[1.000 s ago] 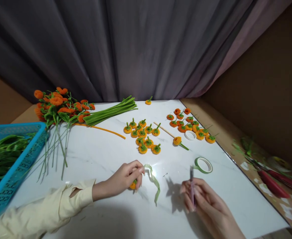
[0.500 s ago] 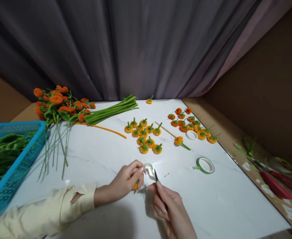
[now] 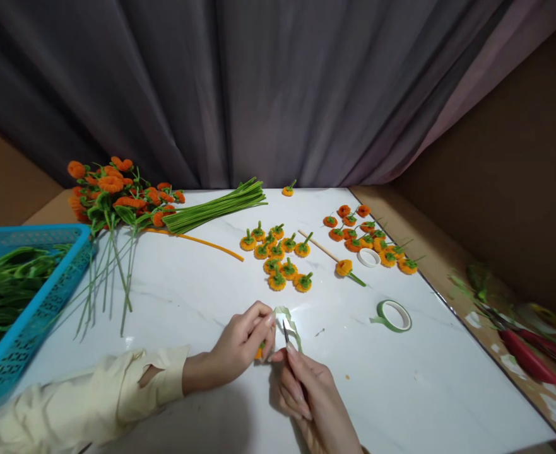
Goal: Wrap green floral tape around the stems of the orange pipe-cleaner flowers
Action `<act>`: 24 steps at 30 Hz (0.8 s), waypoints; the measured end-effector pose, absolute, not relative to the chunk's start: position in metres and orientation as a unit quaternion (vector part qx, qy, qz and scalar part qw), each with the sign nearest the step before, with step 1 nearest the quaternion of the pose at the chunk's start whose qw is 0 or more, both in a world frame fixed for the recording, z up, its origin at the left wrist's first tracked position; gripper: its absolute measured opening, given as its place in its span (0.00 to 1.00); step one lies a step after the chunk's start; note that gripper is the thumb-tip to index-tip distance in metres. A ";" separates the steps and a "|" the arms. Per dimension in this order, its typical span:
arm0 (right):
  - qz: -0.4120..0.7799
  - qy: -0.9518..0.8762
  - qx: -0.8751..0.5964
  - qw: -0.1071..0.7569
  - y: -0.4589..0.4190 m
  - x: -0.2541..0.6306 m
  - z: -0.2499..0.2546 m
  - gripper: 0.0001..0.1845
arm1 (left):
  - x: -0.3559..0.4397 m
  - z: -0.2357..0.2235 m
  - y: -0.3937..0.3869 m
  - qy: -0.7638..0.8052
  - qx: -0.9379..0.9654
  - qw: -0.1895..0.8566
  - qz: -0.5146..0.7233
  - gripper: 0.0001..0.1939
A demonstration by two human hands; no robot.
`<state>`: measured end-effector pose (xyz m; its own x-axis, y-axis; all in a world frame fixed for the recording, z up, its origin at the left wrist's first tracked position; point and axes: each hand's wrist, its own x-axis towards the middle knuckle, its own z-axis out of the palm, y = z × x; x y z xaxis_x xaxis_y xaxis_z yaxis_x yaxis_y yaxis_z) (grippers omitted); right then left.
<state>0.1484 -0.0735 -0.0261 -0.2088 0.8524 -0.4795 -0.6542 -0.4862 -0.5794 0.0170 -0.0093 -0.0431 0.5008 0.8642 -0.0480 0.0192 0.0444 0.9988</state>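
My left hand is closed in a pinch around an orange fuzzy flower head, mostly hidden under the fingers. From its fingertips a crinkled strip of pale green tape arches up and droops to the right. My right hand grips a thin dark pointed tool that looks like tweezers. Its tip points up inside the arch of tape, close to my left fingertips; whether it touches the tape I cannot tell. Beyond my hands stand several yellow-orange flower heads with green stems upward.
A green tape roll lies right, below a white ring and more flower heads. One flower has a stick beside it. Left are a blue basket, green stems and orange flowers. Red-handled pliers lie far right.
My right hand has moved a little left, bringing the tool's tip nearer my left hand. The tape strip now hangs down right of the tip. The view has shifted slightly.
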 end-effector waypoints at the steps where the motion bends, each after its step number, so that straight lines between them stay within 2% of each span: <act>1: 0.767 -0.125 -0.393 0.491 -0.073 0.148 -0.026 0.21 | 0.017 -0.043 -0.010 0.367 0.609 0.616 0.337 0.19; 20: 0.775 -0.103 -0.327 0.531 -0.075 0.146 -0.030 0.21 | 0.015 -0.042 -0.012 0.365 0.651 0.571 0.343 0.15; 24: 0.817 -0.064 -0.273 0.504 -0.075 0.148 -0.028 0.18 | 0.016 -0.043 -0.010 0.367 0.653 0.568 0.342 0.14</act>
<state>0.1476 -0.0750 -0.0285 -0.3425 0.8580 -0.3828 -0.7885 -0.4840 -0.3794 0.0155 -0.0101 -0.0433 0.4973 0.8671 0.0303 0.0907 -0.0867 0.9921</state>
